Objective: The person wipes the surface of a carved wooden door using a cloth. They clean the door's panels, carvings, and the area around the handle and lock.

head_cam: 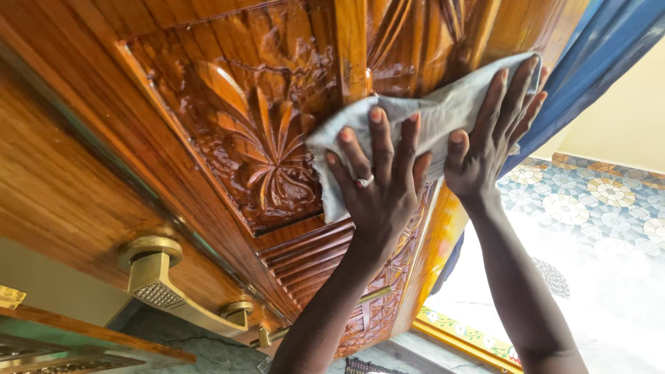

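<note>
- A grey cloth (pixel 429 114) is spread flat against the face of a carved wooden door (pixel 263 138), over its upper middle, just right of a glossy leaf-and-flower carving (pixel 267 156).
- The cloth is pressed to the wood by both hands; neither is closed around it.
- The left hand (pixel 377 183) is laid on the cloth's lower left part with its fingers spread and pointing upward; a ring (pixel 364 181) is worn on one finger.
- The right hand (pixel 495 131) is laid open on the cloth's right part, fingers stretched toward its upper corner.
- The two hands are set just beside each other, the thumb of the right one near the fingers of the left; whether they touch cannot be told.
- Grooved mouldings (pixel 312 253) and finer carving are seen on the door below the left wrist.
- A brass door handle (pixel 173 287) is fixed to the door at lower left, well apart from the cloth.
- A blue curtain (pixel 596 62) is hung beyond the door's right edge.
- A patterned tiled floor (pixel 589 201) is seen at right, behind the right forearm.
</note>
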